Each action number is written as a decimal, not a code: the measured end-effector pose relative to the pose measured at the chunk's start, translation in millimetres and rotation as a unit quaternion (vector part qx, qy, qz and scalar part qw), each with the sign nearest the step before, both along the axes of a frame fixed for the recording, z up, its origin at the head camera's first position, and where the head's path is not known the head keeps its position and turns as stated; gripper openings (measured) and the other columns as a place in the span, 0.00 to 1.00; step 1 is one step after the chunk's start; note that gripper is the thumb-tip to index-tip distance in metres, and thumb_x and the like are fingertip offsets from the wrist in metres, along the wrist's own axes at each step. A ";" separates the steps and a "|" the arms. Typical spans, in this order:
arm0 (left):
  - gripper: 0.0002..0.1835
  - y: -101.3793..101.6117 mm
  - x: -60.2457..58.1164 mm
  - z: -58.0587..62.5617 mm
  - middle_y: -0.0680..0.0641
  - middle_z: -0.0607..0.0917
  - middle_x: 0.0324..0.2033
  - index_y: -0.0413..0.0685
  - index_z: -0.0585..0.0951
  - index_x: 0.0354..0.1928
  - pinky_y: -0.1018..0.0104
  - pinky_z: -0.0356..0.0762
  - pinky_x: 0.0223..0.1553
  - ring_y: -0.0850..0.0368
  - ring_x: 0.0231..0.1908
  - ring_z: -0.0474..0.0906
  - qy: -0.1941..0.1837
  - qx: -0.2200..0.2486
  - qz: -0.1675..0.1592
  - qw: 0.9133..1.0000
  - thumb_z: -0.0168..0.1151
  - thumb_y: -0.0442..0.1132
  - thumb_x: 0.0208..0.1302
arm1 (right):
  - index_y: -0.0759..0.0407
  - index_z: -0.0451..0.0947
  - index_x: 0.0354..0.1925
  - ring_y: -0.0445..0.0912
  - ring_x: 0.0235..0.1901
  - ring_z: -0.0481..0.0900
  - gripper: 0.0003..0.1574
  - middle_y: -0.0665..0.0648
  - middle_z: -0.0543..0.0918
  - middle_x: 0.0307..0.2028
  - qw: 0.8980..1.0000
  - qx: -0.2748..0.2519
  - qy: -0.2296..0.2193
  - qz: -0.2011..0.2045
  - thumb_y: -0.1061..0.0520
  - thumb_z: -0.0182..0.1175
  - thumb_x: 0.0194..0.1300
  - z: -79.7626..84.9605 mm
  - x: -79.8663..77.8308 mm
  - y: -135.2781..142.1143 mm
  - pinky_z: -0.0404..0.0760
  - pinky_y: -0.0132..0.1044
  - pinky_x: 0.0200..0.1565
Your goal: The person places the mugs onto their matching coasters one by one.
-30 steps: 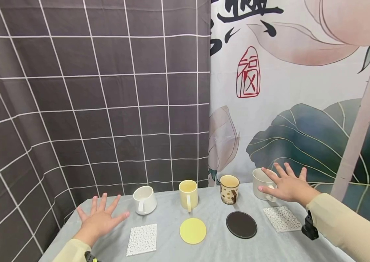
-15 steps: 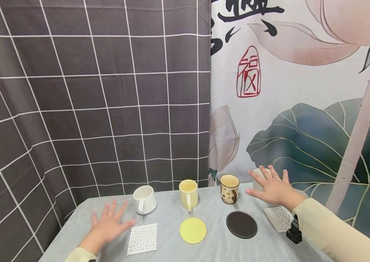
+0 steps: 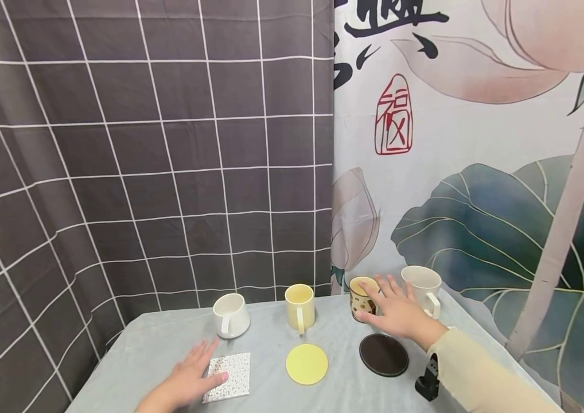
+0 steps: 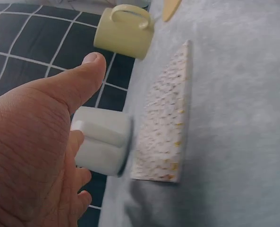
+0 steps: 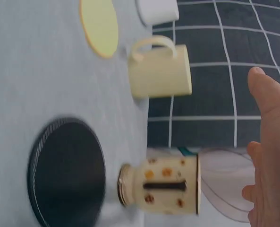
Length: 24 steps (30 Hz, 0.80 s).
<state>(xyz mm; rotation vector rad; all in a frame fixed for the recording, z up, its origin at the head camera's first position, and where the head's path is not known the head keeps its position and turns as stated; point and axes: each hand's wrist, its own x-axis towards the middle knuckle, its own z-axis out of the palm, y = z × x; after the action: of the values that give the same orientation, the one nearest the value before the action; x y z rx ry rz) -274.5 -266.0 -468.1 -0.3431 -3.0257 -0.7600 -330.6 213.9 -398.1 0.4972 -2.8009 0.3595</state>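
Observation:
My left hand (image 3: 186, 376) hovers over the left edge of a white speckled square coaster (image 3: 235, 373), fingers spread and holding nothing. Behind that coaster stands a white mug (image 3: 232, 316), also near the fingers in the left wrist view. My right hand (image 3: 395, 310) is spread in the air, partly covering a spotted mug (image 3: 358, 301) with a brown handle; the right wrist view shows a gap between them. Just right of it stands a larger white mug (image 3: 418, 280). A black round coaster (image 3: 384, 355) lies in front of the spotted mug.
Between the hands are a yellow mug (image 3: 299, 307) and a yellow round coaster (image 3: 306, 365). The second speckled coaster is hidden behind the right arm. A dark grid curtain (image 3: 194, 172) and a flower-print cloth (image 3: 452, 143) hang behind the grey-covered table (image 3: 271, 396).
My right hand has moved left, from before the larger white mug to before the spotted mug. My left hand has moved right and nearer, over the speckled coaster. The mugs have stayed put.

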 end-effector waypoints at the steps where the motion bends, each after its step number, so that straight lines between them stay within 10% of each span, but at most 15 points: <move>1: 0.47 0.3 -0.4 -3.7 0.24 0.58 0.72 0.38 0.63 0.75 0.17 0.45 0.62 0.21 0.72 0.48 -0.004 0.003 0.000 1.000 0.64 0.61 0.64 | 0.55 0.64 0.75 0.73 0.74 0.49 0.51 0.72 0.60 0.74 1.000 -0.003 0.000 0.004 0.26 0.53 0.68 -2.2 -0.2 -3.6 0.40 0.78 0.67; 24: 0.40 -5.3 -4.5 -50.7 0.24 0.57 0.73 0.28 0.61 0.73 0.21 0.35 0.66 0.21 0.73 0.43 -0.048 0.017 0.029 0.998 0.58 0.51 0.71 | 0.60 0.59 0.77 0.65 0.76 0.52 0.47 0.68 0.60 0.75 0.990 -0.046 -0.015 0.131 0.33 0.50 0.74 -42.3 9.0 -76.3 0.49 0.65 0.73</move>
<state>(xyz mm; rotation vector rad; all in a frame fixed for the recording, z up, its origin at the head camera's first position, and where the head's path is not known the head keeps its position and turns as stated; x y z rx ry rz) -279.0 -271.3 -518.7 -0.2222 -3.0913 -0.8461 -321.6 137.7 -440.4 0.8479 -2.7351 0.5509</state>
